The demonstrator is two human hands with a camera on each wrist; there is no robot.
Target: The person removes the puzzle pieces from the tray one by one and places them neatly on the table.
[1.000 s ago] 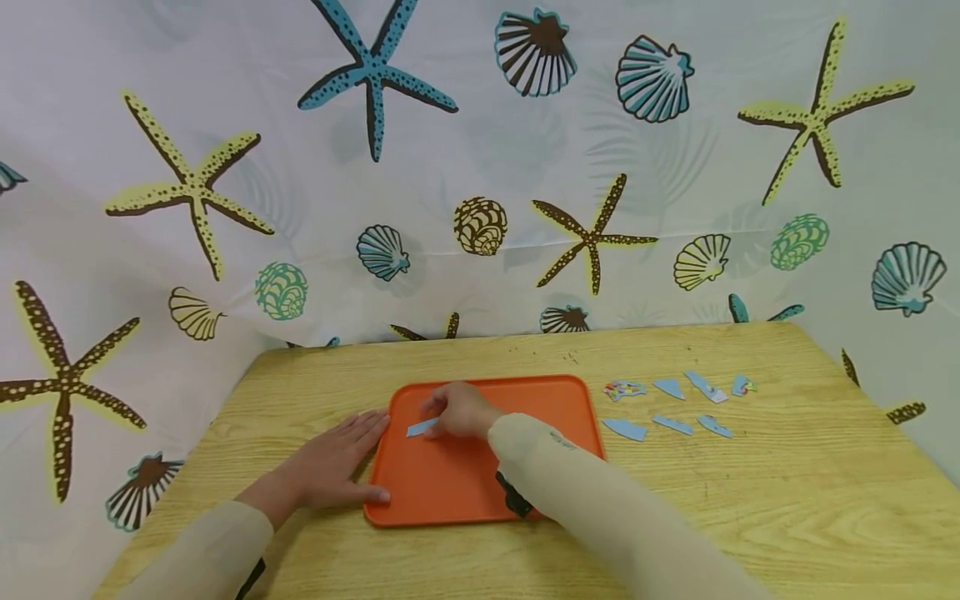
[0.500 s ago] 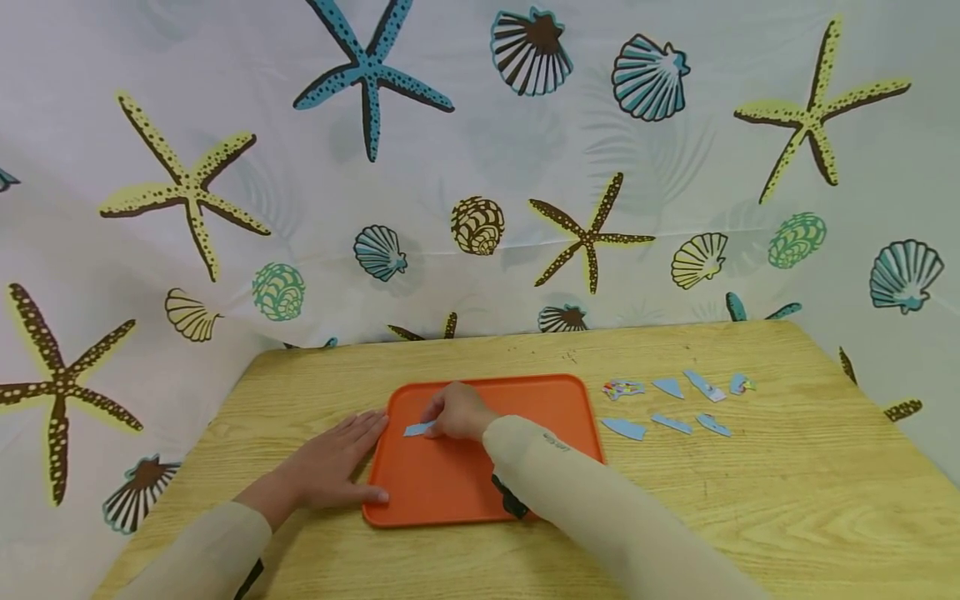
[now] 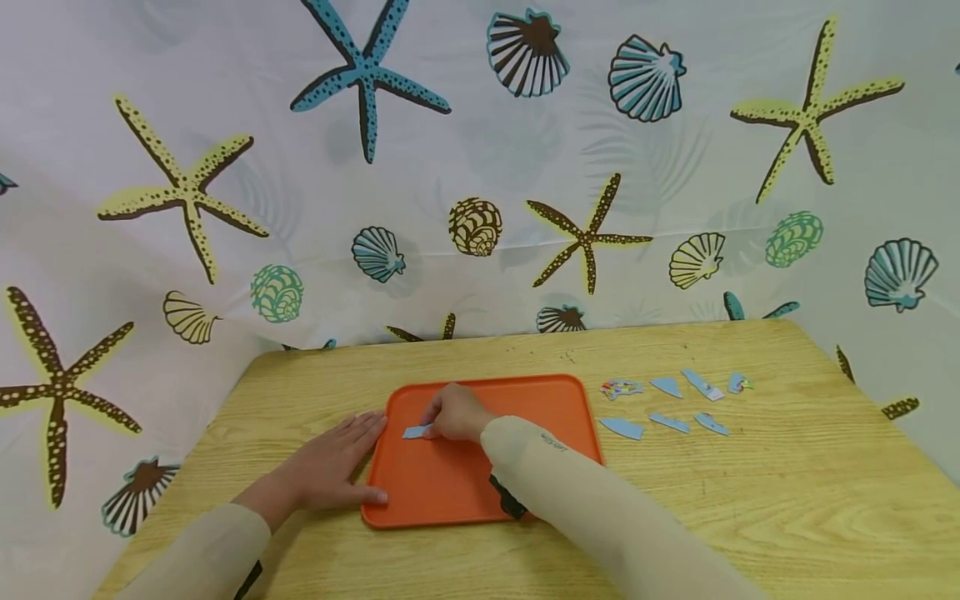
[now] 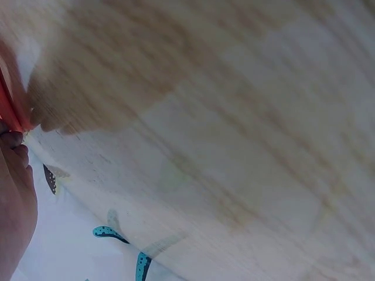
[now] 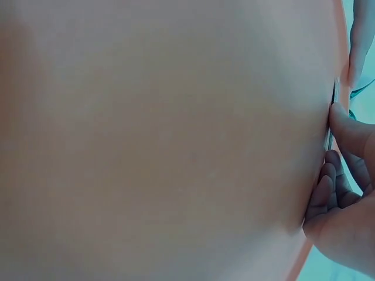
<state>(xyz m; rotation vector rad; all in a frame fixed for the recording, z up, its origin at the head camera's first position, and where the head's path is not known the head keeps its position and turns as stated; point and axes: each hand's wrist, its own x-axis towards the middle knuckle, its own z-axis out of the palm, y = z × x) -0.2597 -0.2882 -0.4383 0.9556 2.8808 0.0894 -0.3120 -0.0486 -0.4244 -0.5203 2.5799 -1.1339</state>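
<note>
An orange tray (image 3: 450, 492) lies on the wooden table. Straight-fingered, my left hand (image 3: 322, 467) rests along the tray's left rim, thumb over its lower left corner. In the left wrist view, a strip of that hand (image 4: 14, 193) shows beside the rim. My right hand (image 3: 457, 412) is over the tray's upper left part, its thumb and fingertips pinching a flat light-blue piece (image 3: 413, 432) low on the tray floor. The right wrist view shows the right hand (image 5: 345, 181) with curled fingers at the thin edge of that piece; its right part is hidden by the fingers.
Right of the tray, several flat cut pieces lie in two rows: a multicoloured one (image 3: 621, 388), plain light-blue ones such as a pointed piece (image 3: 622, 428), and some with printed bits, like a small piece (image 3: 738, 382). A cloth (image 3: 420, 183) printed with starfish and shells hangs behind the table.
The right hand's fingers have closed in on the light-blue piece, and the piece has turned slightly to lie more level. The left hand keeps its place on the rim.
</note>
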